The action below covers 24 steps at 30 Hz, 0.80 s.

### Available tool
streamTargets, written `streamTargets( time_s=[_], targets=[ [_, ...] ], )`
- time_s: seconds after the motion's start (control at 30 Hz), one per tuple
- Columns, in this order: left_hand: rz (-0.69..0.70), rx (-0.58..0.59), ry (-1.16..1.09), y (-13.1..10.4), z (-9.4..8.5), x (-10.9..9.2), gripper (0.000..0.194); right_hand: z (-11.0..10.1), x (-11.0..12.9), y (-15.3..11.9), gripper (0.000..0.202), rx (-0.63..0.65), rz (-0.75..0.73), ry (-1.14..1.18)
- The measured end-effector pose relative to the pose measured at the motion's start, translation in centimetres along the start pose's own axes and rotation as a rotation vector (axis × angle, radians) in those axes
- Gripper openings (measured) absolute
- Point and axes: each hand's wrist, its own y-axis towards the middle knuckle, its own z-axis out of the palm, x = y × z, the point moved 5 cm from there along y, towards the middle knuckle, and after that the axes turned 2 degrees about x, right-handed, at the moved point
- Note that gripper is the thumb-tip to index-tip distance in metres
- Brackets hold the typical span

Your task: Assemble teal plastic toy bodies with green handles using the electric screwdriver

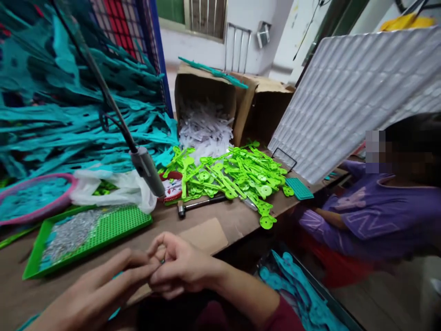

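My left hand [103, 285] reaches in from the lower left, its fingers bent together over a teal plastic piece [114, 313] that is mostly hidden beneath it. Its fingertips meet my right hand [186, 264], whose fingers are curled closed. A tiny teal spot shows between the right fingers; what they pinch is too covered to name. Both hands are above the near table edge, over a cardboard piece [205, 235]. Just beyond them lies a green perforated tray [117, 230] holding small silvery metal parts [74, 232]. A hammer [201, 204] rests behind the hands.
Bright green plastic parts [227, 174] are heaped ahead, before a carton [206, 85] of whitish strips. Teal parts [69, 133] pile up at left behind a pink basket [69, 188]. A grey-tipped rod [148, 172] hangs over the table. At right sits a person in purple [386, 216].
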Motion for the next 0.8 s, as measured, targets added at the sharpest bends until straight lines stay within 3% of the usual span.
streamTargets(
  time_s=[0.07,0.2,0.3,0.37,0.43,0.47,0.5,0.53,0.67,0.8],
  targets=[
    [0.062,-0.037,0.117,0.5,0.5,0.4,0.047,-1.2,0.3,-0.9,0.045,-0.07,-0.042,-0.178],
    [0.238,-0.053,0.276,2.5,0.3,0.2,0.036,-2.7,2.8,-3.6,0.025,-0.311,-0.355,-0.829],
    [0.331,-0.067,0.23,6.3,0.0,-0.2,0.038,-3.5,3.2,-5.1,0.019,-0.363,-0.442,-1.043],
    [0.282,-0.057,0.175,10.6,0.7,0.0,0.038,-4.7,2.7,-5.6,0.018,-0.472,-0.428,-1.021],
    [0.163,0.055,0.16,16.0,3.0,0.3,0.035,-6.0,1.6,-5.8,0.015,-0.642,-0.412,-0.958],
    [0.135,0.202,0.176,18.7,4.9,0.2,0.033,-6.4,0.8,-5.9,0.015,-0.709,-0.407,-0.946],
    [0.127,0.345,0.182,21.2,6.9,0.0,0.034,-6.6,-0.2,-5.8,0.015,-0.737,-0.4,-0.963],
    [0.15,0.394,0.163,23.5,8.5,-0.5,0.034,-6.5,-1.3,-5.6,0.016,-0.717,-0.394,-1.007],
    [0.156,0.444,0.128,29.6,13.1,-1.8,0.006,-6.0,-5.5,-5.2,0.026,-0.419,-0.346,-1.238],
    [0.024,0.359,0.092,32.7,15.6,-2.0,0.031,-6.8,-6.3,-6.2,0.036,-0.579,-0.281,-1.315]
  ],
)
